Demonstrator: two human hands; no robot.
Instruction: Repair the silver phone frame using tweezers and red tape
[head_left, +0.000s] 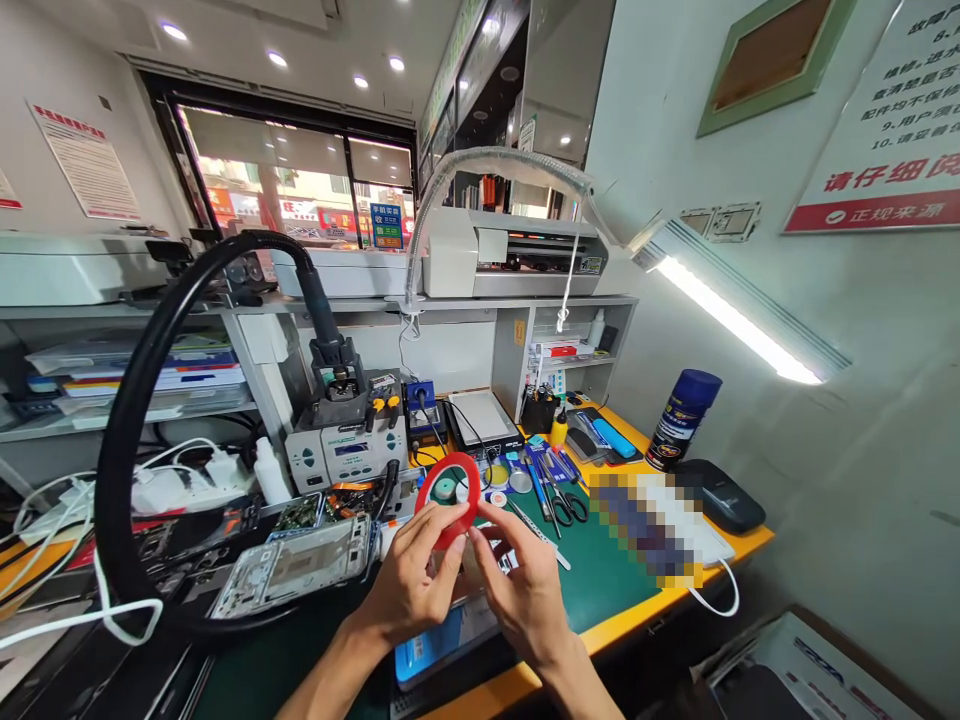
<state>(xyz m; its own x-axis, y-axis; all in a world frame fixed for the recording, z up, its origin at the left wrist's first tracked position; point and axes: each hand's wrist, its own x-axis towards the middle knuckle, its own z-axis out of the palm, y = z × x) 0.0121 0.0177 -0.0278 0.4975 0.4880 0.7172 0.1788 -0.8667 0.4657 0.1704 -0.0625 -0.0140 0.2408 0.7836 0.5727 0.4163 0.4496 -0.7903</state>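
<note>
A roll of red tape (472,482) is held up on edge over the bench, its open middle facing me. My left hand (421,572) grips its lower rim between thumb and fingers. At the roll's right edge, my right hand (527,578) has its thumb and forefinger closed against the tape; whether they pinch a loose end is too small to tell. Below my hands lies a blue-edged flat device (420,655), partly covered by them. Tweezers (551,545) and black-handled scissors (571,508) rest on the green mat (600,580) beyond my right hand.
An opened phone frame (296,565) and a hot-air station (349,455) are at left, behind a thick black hose (112,480). A spray can (682,420) and black case (724,497) stand at right. A lit lamp (742,310) hangs above.
</note>
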